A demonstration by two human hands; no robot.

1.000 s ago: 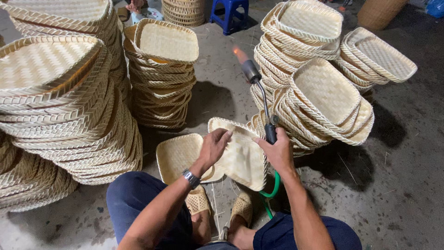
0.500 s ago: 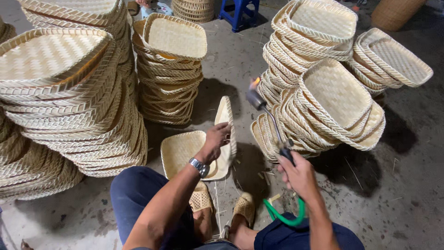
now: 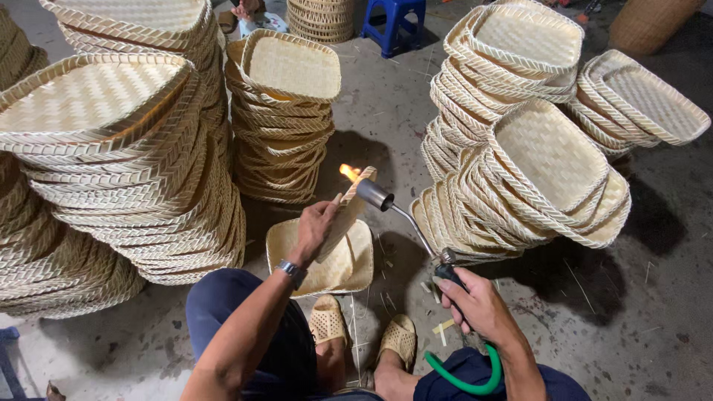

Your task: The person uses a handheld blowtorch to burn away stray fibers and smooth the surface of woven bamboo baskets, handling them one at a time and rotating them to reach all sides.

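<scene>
My left hand [image 3: 316, 226] holds a woven bamboo tray [image 3: 350, 210] up on its edge, above another tray [image 3: 327, 269] that lies flat on the floor. My right hand [image 3: 475, 301] grips the handle of a gas torch [image 3: 405, 219] with a green hose [image 3: 464, 380]. The torch nozzle points at the top edge of the held tray, and a small orange flame [image 3: 349, 172] burns there. A watch sits on my left wrist.
Tall stacks of woven trays stand at the left [image 3: 111, 148], centre back [image 3: 286, 111] and right [image 3: 535, 171]. A blue stool [image 3: 397, 22] and round baskets [image 3: 319, 16] are at the back. My sandalled feet [image 3: 364, 334] rest on the concrete floor.
My left hand has turned the tray from flat to standing on its edge. The torch nozzle has swung down and left to the tray's top edge, and a flame now shows.
</scene>
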